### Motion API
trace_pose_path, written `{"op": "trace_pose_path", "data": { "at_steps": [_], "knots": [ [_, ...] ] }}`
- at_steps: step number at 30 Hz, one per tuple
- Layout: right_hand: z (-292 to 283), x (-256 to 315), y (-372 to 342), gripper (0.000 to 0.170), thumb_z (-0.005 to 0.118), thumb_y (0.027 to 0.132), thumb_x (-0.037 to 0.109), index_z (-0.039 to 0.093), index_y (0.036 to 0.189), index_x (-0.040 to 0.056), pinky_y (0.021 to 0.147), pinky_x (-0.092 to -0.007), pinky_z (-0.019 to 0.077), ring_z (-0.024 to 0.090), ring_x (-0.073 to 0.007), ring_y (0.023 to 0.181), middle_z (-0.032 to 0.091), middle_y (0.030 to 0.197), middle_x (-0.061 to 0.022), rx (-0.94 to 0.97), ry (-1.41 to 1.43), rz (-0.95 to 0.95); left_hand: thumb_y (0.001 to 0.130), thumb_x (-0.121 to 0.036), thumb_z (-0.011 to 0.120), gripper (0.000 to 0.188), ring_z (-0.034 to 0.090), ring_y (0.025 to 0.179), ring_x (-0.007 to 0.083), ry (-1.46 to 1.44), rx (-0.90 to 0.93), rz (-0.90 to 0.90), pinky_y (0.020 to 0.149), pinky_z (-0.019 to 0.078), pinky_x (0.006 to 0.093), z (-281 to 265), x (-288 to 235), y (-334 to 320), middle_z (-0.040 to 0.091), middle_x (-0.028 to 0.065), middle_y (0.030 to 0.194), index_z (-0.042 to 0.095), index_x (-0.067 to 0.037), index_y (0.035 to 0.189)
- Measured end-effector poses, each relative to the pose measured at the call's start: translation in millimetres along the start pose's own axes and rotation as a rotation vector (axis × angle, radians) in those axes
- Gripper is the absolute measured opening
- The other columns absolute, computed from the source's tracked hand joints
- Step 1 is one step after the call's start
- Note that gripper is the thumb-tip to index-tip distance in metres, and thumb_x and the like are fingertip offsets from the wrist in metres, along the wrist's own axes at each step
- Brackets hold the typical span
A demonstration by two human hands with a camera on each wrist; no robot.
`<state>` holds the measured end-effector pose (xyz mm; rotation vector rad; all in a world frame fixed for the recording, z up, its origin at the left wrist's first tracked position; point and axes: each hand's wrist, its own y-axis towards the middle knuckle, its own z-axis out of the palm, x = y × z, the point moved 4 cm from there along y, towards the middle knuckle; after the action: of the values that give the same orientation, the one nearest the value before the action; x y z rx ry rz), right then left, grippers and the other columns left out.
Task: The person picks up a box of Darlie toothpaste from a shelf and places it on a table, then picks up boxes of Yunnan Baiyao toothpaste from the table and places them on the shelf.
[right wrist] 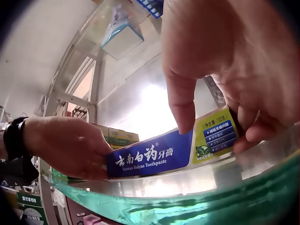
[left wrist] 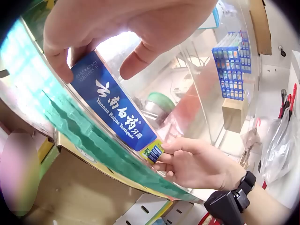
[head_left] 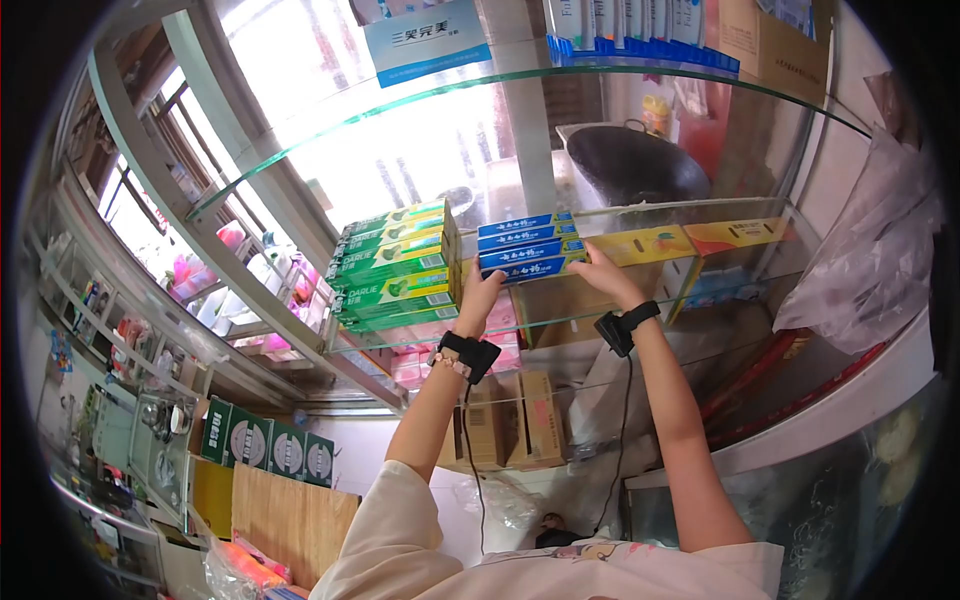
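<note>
Several blue Yunnan Baiyao toothpaste boxes [head_left: 530,232] lie in a row on the glass shelf, one behind another. At the front is the toothpaste box [left wrist: 117,105] that both hands hold, one at each end, along the green glass edge [right wrist: 140,206]. My left hand [head_left: 480,297] grips its left end, with the fingertips at the corner in the left wrist view. My right hand [head_left: 611,280] pinches its yellow-green right end, thumb [right wrist: 182,110] at the upper edge and fingers round the end. Green Darlie toothpaste boxes [head_left: 395,270] are stacked just left of my left hand.
Yellow cartons [head_left: 640,245] lie right of the blue boxes. An upper glass shelf [head_left: 540,75] carries a blue-and-white box [head_left: 427,45] and blue racks. Brown cartons [head_left: 535,420] stand below. A plastic bag [head_left: 855,245] hangs at the right, and a dark wok [head_left: 635,160] stands behind.
</note>
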<state>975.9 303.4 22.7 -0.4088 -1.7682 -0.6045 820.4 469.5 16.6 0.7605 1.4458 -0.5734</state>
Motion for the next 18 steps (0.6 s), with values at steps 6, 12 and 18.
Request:
{"op": "trace_pose_path", "data": {
  "at_steps": [6,12,18],
  "knots": [
    [1.4,-0.2,-3.4,0.045,0.054,0.08,0.005,0.044,0.124,-0.0011,0.089,-0.0274,0.0408,0.053,-0.015,0.102,0.058,0.111,-0.0081,-0.015,0.053,-0.027,0.08,0.001,0.047,0.049,0.055,0.098,0.0162,-0.02,-0.017,-0.025,0.083,0.0451,0.0263,-2.3,-4.3,-4.0,0.056,0.0099,0.109,0.039,0.001,0.128],
    [-5.6,-25.6,5.8,0.046,0.051,0.081,0.002,0.043,0.126,-0.0021,0.088,-0.0274,0.041,0.053,-0.0148,0.099,0.058,0.11,-0.0079,-0.036,0.024,0.016,0.076,0.011,0.038,0.052,0.056,0.102,0.0219,-0.081,-0.071,0.047,0.082,0.0546,0.033,0.7,-9.0,-6.7,0.052,0.015,0.114,0.034,0.006,0.128],
    [-3.7,-26.6,7.6,0.047,0.051,0.081,0.002,0.044,0.127,0.0006,0.087,-0.0259,0.0406,0.052,-0.0141,0.098,0.057,0.109,-0.0071,0.0,0.065,-0.042,0.077,0.011,0.04,0.052,0.055,0.104,0.0236,-0.107,-0.046,0.067,0.082,0.0555,0.0341,1.3,-8.7,-8.7,0.051,0.0159,0.116,0.034,0.006,0.128]
  ]
}}
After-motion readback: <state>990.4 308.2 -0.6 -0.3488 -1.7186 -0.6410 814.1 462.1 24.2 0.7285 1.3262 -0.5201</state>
